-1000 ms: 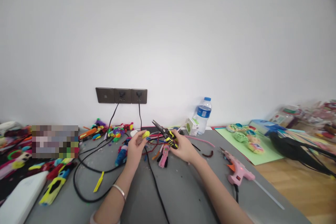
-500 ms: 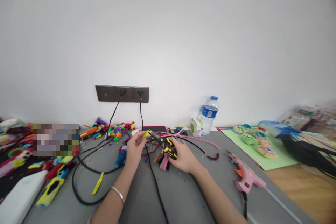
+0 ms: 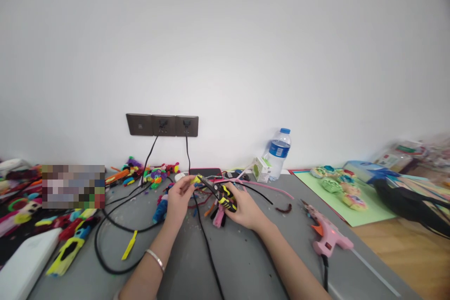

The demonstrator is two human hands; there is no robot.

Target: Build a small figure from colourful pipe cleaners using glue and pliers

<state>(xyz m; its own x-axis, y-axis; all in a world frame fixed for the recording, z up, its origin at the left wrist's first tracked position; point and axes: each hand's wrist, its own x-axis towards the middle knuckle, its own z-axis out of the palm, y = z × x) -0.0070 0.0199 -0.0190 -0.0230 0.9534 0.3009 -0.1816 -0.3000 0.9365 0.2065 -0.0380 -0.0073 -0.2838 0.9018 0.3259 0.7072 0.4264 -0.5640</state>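
Note:
My left hand (image 3: 178, 200) is closed in a pinch around a small yellow fuzzy piece (image 3: 197, 179), probably pipe cleaner. In my right hand (image 3: 246, 208) are black-and-yellow pliers (image 3: 215, 189), gripped by the handles, their jaws pointing up and left. The tip of the jaws meets the yellow piece; whether they bite on it is too small to tell. Below the pliers lies a pink and black fuzzy bundle (image 3: 218, 218). A blue fuzzy figure (image 3: 161, 210) rests beside my left wrist, partly hidden. Pink pipe cleaners (image 3: 274, 188) stretch out behind my right hand.
A pink glue gun (image 3: 329, 240) lies at the right, near green paper (image 3: 376, 211) with fabric flowers. By the wall stand a water bottle (image 3: 279, 154) and a small box (image 3: 262, 169). Black cables (image 3: 96, 243) loop across the grey table (image 3: 242, 272). Colourful fuzzy figures (image 3: 68, 253) crowd the left.
The whole view has shifted very slightly. Both hands keep nearly the same pose, with the pliers still at the yellow piece.

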